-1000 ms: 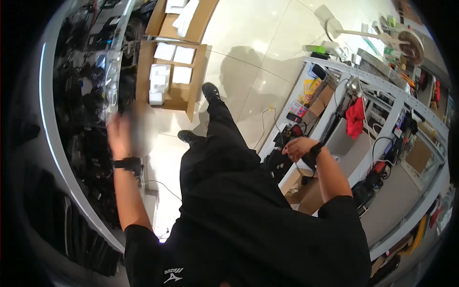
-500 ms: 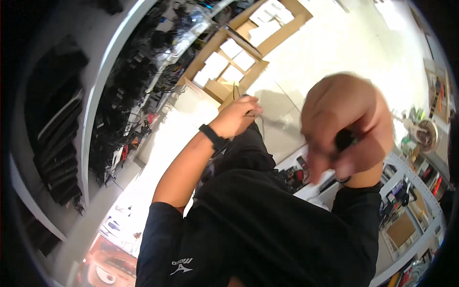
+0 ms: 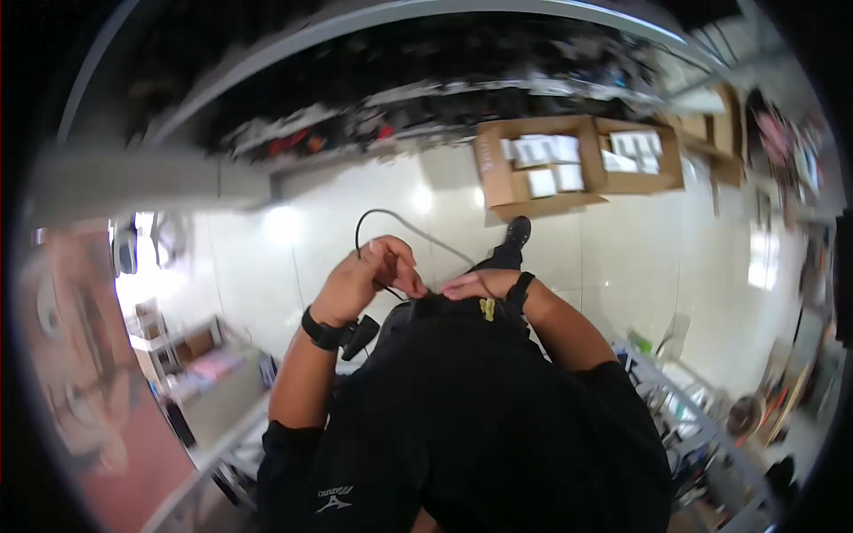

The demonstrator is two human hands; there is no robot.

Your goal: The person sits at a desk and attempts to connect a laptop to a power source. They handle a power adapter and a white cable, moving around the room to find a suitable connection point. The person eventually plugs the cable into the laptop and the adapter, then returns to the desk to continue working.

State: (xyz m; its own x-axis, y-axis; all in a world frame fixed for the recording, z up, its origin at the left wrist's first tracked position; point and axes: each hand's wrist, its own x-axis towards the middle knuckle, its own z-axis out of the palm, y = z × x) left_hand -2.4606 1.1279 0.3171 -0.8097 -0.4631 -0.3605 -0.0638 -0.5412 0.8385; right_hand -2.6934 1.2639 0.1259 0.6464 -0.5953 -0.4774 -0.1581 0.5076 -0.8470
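Observation:
My left hand and my right hand meet in front of my waist, over my black clothing. The left hand pinches a thin black cable that loops up and away from the fingers. The right hand has its fingers curled at the cable's near end, beside a small yellow piece; whether it grips the cable I cannot tell. A black band is on each wrist, and a small black object hangs near the left wrist.
Open cardboard boxes with white packets lie on the pale tiled floor ahead of my black shoe. Dark shelving full of goods runs across the top. A workbench with clutter stands at lower right.
The view has swung round. My right hand has dropped from close to the camera down to my waist, and both hands have come together on the black cable.

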